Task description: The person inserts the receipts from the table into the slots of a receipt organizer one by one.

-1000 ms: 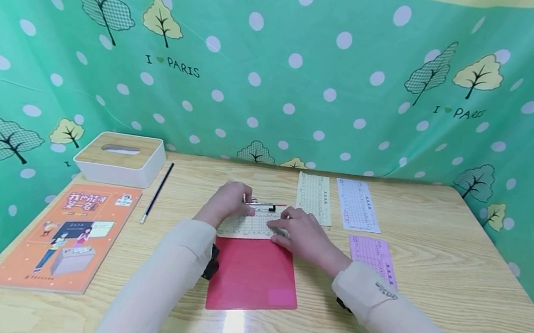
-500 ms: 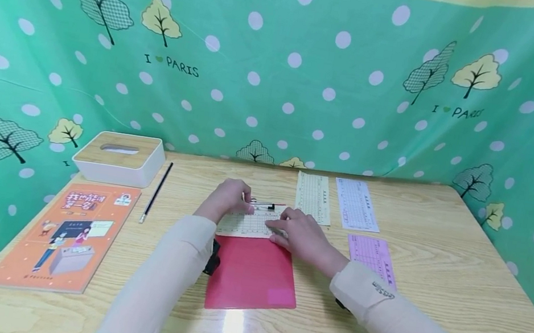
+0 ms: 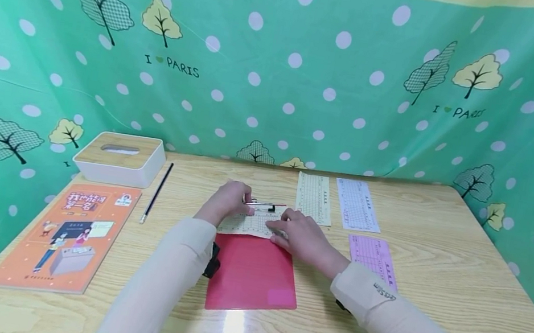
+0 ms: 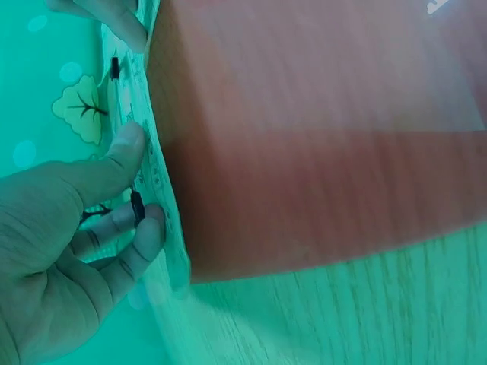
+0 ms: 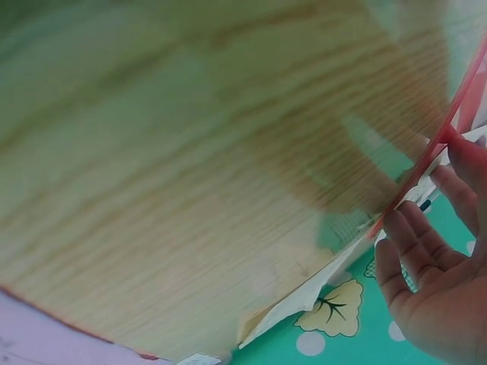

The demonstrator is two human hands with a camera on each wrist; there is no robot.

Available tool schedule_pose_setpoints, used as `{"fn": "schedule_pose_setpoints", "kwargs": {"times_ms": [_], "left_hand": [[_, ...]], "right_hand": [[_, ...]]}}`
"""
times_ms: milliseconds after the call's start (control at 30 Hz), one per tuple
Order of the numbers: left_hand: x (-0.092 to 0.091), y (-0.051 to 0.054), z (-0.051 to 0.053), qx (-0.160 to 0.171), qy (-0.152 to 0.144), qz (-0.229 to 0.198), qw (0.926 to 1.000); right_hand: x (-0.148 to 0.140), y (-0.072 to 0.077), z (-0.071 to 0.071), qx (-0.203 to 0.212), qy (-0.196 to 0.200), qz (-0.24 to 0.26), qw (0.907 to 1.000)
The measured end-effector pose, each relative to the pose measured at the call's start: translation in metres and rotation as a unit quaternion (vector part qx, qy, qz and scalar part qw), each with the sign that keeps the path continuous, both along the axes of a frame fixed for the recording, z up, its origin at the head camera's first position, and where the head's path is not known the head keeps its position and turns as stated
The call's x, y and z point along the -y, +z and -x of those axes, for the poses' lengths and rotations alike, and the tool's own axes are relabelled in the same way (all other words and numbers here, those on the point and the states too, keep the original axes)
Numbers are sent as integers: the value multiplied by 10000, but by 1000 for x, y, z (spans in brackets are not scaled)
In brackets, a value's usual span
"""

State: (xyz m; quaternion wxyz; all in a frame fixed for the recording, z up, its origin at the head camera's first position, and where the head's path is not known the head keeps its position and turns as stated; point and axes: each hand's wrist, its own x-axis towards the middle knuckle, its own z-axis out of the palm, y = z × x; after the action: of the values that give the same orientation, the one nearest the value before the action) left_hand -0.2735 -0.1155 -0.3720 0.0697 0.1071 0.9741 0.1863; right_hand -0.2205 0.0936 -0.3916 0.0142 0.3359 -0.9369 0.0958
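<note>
A red clipboard [image 3: 253, 274] lies on the table in front of the person, its clip at the far end. Over its upper part lies a pale cream sheet with a printed grid [image 3: 254, 225]. At the metal clip [image 3: 265, 206] with black ends, my left hand [image 3: 227, 202] pinches with thumb and fingers; in the left wrist view a black clip end [image 4: 137, 205] shows between them. My right hand [image 3: 308, 239] rests on the sheet's right part, fingertips touching the paper. In the right wrist view its fingers [image 5: 415, 243] are loosely bent beside the clipboard's edge.
Yellowish [image 3: 314, 199], white [image 3: 357, 206] and purple [image 3: 374, 258] printed sheets lie at the right. To the left are a dark pencil [image 3: 157, 193], an orange book [image 3: 64, 240] and a tissue box [image 3: 120, 159]. A green polka-dot curtain [image 3: 289, 89] hangs behind the table.
The lower edge of the sheet has shifted slightly up toward the clip and buckled a little. Both hands have stayed almost in place.
</note>
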Motion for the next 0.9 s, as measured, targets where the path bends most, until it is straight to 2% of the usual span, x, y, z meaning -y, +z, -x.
{"fn": "schedule_pose_setpoints", "kwargs": {"times_ms": [167,533,733,900], "left_hand": [[1,1,-1,39,-43,-5,10000],[0,-2,-4,-72,-33,-92,9999],[0,-1,-5,-144,-21,-83,9999],[0,-3,-4,-138,29,-54,9999]], "right_hand": [[0,0,0,-64,42,33,10000],[-2,0,0,172,-154,309,9993],[-11,6,-3,105,-290,477,9984],[-25,15,-11,232,-469,944,9942]]}}
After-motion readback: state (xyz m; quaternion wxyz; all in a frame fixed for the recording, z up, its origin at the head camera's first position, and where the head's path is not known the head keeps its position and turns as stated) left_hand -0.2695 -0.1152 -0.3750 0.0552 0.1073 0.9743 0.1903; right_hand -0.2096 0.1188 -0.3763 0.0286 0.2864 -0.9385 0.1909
